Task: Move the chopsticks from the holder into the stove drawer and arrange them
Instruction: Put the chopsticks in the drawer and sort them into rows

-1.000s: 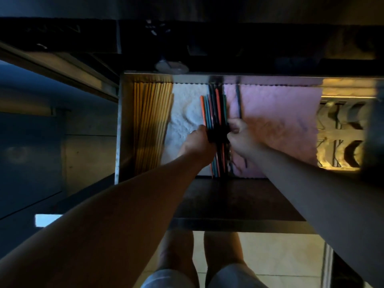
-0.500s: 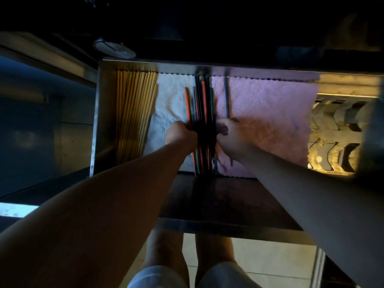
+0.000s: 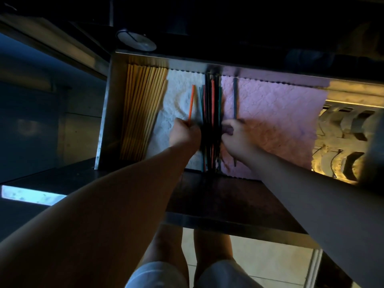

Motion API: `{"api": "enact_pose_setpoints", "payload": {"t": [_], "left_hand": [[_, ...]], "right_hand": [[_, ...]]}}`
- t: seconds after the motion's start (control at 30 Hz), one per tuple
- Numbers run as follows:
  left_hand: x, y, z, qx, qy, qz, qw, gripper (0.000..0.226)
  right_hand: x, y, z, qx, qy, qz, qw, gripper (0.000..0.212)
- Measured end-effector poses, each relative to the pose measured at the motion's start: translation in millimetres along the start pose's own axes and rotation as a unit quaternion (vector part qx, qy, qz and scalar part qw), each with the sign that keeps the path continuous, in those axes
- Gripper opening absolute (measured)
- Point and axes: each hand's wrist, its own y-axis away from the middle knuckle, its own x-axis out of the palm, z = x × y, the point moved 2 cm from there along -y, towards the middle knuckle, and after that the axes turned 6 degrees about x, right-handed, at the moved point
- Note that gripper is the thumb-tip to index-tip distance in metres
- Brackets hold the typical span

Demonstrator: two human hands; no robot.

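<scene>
The stove drawer [image 3: 105, 113] is pulled out below me. A bundle of dark, red and green chopsticks [image 3: 212, 104] lies lengthwise in its middle, over the seam of a white cloth [image 3: 178, 94] and a pink cloth [image 3: 274, 113]. My left hand [image 3: 184, 135] presses the bundle's left side, fingers closed, and an orange chopstick [image 3: 191, 104] angles out from it. My right hand [image 3: 235, 136] closes on the bundle's right side. A single dark chopstick [image 3: 235, 98] lies just right of the bundle on the pink cloth.
A row of pale wooden chopsticks [image 3: 143, 113] fills the drawer's left side. A yellowish slotted rack [image 3: 340, 146] sits at the right end. A round knob [image 3: 136, 41] is above the drawer. The dark drawer front [image 3: 228, 200] is near my legs.
The orange chopstick has splayed further left from the bundle. Both hands stay pressed on the bundle; the view has shifted slightly.
</scene>
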Motion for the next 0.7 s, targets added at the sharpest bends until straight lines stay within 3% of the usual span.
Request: {"api": "enact_pose_setpoints", "payload": {"t": [0.13,0.3,0.47,0.7], "left_hand": [[-3,0,-4,0.062,-0.106,-0.051,0.991,0.023],[6,1,-17,0.119,-0.239,0.010,0.964,0.035],[14,6,-27,0.090,-0.225,0.005,0.970,0.034],[9,5,-37,0.050,-0.190,0.038,0.980,0.028]], "right_hand": [[1,1,1,-0.007,0.000,-0.017,1.000,0.044],[1,3,1,0.000,0.001,-0.011,1.000,0.034],[1,4,1,-0.010,-0.003,-0.016,1.000,0.045],[-3,7,2,-0.027,0.012,-0.003,1.000,0.029]]}}
